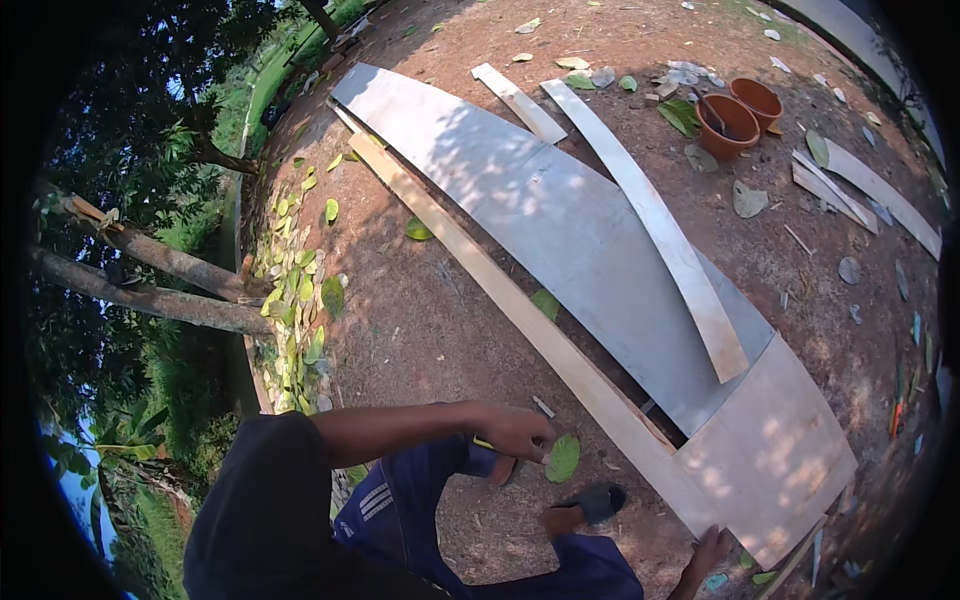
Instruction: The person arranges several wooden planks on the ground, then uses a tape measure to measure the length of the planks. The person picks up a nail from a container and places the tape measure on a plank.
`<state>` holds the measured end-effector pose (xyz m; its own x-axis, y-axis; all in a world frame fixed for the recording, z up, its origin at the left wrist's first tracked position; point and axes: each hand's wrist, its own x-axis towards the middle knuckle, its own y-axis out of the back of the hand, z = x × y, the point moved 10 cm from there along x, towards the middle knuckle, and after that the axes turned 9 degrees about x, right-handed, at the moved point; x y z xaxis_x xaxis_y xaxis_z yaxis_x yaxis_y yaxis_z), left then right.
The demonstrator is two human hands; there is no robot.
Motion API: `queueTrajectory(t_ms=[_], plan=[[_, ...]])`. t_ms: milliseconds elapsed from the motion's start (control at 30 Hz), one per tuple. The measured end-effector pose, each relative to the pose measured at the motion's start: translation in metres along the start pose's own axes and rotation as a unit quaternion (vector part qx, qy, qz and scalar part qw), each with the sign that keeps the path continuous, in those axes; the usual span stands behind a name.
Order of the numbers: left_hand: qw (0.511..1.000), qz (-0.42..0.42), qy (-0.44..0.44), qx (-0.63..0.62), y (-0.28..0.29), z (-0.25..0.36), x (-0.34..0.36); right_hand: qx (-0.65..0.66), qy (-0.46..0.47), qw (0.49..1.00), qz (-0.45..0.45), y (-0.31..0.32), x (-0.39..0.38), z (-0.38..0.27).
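Note:
My left hand [517, 432] is low at centre, fingers curled around something I cannot make out, with a bit of yellow behind it and a green leaf [562, 458] beside it. My right hand [708, 550] grips the near edge of a pale plywood panel [760, 430] at lower right. A long pale wooden strip [500, 300] runs from there toward upper left, alongside a long grey tapering board [480, 170] lying on the dirt. A narrow curved-looking plank [650, 230] lies across the grey board. My sandalled foot [590, 505] is on the ground between my hands.
A short plank [515, 100] lies behind the boards. Two terracotta pots [727, 140], one with a tool in it, and more offcuts [880, 190] are at upper right. Leaning trunks [170, 307], foliage and fallen leaves border the left. Scattered debris [895, 420] lies at far right.

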<state>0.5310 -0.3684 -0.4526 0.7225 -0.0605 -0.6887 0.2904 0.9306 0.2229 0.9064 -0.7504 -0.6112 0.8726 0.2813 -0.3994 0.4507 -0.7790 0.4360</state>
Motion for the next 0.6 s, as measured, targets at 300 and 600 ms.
queueTrajectory(t_ms=[300, 600], plan=[[0.919, 0.206, 0.275, 0.192, 0.022, -0.427, 0.144, -0.139, -0.068, 0.985, 0.069, -0.066, 0.062, 0.054], [0.685, 0.597, 0.13, -0.396, 0.04, -0.472, 0.139, -0.264, 0.156, 0.936, 0.172, -0.098, 0.07, 0.074]])
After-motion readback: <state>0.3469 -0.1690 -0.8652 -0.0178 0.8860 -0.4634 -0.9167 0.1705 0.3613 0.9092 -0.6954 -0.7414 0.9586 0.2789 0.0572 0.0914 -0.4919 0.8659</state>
